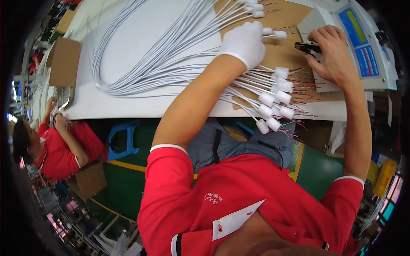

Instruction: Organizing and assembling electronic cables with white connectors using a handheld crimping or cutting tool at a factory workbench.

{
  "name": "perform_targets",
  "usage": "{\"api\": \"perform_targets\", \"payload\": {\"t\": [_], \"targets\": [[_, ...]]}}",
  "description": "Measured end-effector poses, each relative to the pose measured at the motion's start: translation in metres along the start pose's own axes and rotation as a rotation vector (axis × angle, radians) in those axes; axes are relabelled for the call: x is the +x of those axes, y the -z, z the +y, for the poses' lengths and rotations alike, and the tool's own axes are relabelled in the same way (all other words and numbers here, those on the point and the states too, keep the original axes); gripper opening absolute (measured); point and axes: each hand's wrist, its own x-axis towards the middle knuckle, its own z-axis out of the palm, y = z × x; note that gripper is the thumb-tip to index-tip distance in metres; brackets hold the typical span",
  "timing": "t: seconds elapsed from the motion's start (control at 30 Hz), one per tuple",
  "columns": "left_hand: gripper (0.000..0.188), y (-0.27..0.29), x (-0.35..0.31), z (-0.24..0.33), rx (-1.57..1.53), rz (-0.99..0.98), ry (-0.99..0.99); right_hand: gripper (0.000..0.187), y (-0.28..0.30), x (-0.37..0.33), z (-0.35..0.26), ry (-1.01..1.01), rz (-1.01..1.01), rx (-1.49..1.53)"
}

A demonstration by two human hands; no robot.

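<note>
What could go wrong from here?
1. Some white cylinders appear to overhang the table's front edge; a bump might drag their cables off.
2. Thin wire ends fan out and cross, so they could tangle.
3. The ungloved right hand holds a black clip; its fingers might get pinched.

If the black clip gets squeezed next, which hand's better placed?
Probably the right. The bare right hand is at the black clip, thumb and fingers on either side of it. The gloved left hand is over by the white cables, farther from the clip.
</note>
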Motion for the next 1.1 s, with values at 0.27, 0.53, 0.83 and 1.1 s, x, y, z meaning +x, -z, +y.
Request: {"api": "perform_targets", "payload": {"t": [0.27,0.53,0.83,1.1], "targets": [[0.030,-0.007,0.000,-0.008,-0.119,0.202,-0.005,0.037,-0.001,0.007,-0.004,-0.047,-0.078,0.024],[0.044,-0.019,0.004,-0.006,-0.219,0.667,-0.467,0.053,-0.007,0.002,-0.002,-0.055,0.101,0.112],[0.051,-0.015,-0.006,0.007,-0.244,0.544,-0.506,0.032,0.002,-0.007,-0.027,-0.447,0.248,0.923],[0.049,-0.008,-0.010,0.013,-0.229,0.554,-0.670,0.019,-0.011,-0.009,-0.048,-0.616,0.259,1.450]]}}
